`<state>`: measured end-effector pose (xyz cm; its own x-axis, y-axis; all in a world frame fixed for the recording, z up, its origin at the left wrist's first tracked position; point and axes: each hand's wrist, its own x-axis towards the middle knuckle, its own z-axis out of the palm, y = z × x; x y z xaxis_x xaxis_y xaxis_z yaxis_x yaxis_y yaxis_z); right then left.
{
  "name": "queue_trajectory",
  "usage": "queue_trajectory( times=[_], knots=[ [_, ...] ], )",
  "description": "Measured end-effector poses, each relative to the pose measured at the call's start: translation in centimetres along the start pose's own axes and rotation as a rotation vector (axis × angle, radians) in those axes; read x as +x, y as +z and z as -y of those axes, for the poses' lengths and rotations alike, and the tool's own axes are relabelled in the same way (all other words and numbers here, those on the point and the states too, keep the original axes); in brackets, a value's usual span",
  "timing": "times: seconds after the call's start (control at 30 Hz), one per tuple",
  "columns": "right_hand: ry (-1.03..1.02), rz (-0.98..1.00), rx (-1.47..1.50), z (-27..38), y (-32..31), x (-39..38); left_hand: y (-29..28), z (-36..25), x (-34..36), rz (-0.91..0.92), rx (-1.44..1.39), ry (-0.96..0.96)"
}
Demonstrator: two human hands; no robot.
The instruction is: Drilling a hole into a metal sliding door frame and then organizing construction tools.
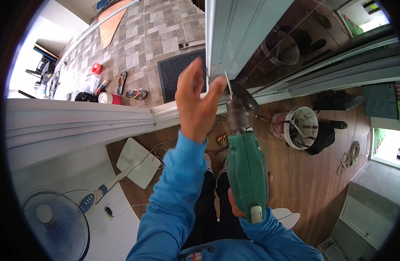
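Observation:
A green power drill (248, 167) is held in my right hand (235, 203), whose fingers wrap its handle and are mostly hidden beneath the body. Its chuck carries a thin drill bit (229, 85) that points away from me toward the white door frame (226, 39). To the left of the bit, my left hand (196, 106) is raised with fingers and thumb spread, holding nothing. The thumb tip is close beside the bit; I cannot tell if they touch. A dark flat piece (245, 96) lies by the frame's foot, just beyond the chuck.
A stained bucket with tools (303, 130) stands on the wooden floor at right, near a coiled cable (349, 158). A standing fan (56, 217) is at lower left. Past the threshold are a dark doormat (180, 76), flip-flops (136, 94) and a spirit level (192, 44).

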<state>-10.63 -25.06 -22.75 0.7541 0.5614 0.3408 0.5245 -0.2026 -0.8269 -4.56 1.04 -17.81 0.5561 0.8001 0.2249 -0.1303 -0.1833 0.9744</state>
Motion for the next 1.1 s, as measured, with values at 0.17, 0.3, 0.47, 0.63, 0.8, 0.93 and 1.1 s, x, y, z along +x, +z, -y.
queue_trajectory(
  times=[0.17,0.3,0.47,0.63,0.8,0.93,1.1],
  knots=[
    [0.238,0.057,0.09,-1.5,-0.6,-0.7,-0.1,-5.9,-6.5,0.224,-0.923,-0.734],
    [0.428,0.013,0.221,-1.2,-1.1,1.1,0.4,-6.2,-6.5,0.396,-0.648,-0.853],
    [0.998,-0.122,1.179,-0.2,-2.4,3.9,0.4,-2.8,-2.3,-0.219,0.352,0.13],
    [1.041,-0.182,1.23,-0.3,-1.7,4.3,-0.3,-1.1,0.6,-0.015,0.046,0.118],
    [0.677,0.002,0.633,-1.2,-0.9,3.8,-0.7,-0.9,1.5,-0.026,0.046,0.155],
    [0.626,-0.099,0.618,-1.0,-0.3,3.5,-0.7,-0.9,1.7,-0.037,0.063,0.177],
    [0.828,-0.106,0.861,-0.6,-0.4,4.1,-0.6,-1.0,1.7,-0.038,0.074,0.177]
  ],
)
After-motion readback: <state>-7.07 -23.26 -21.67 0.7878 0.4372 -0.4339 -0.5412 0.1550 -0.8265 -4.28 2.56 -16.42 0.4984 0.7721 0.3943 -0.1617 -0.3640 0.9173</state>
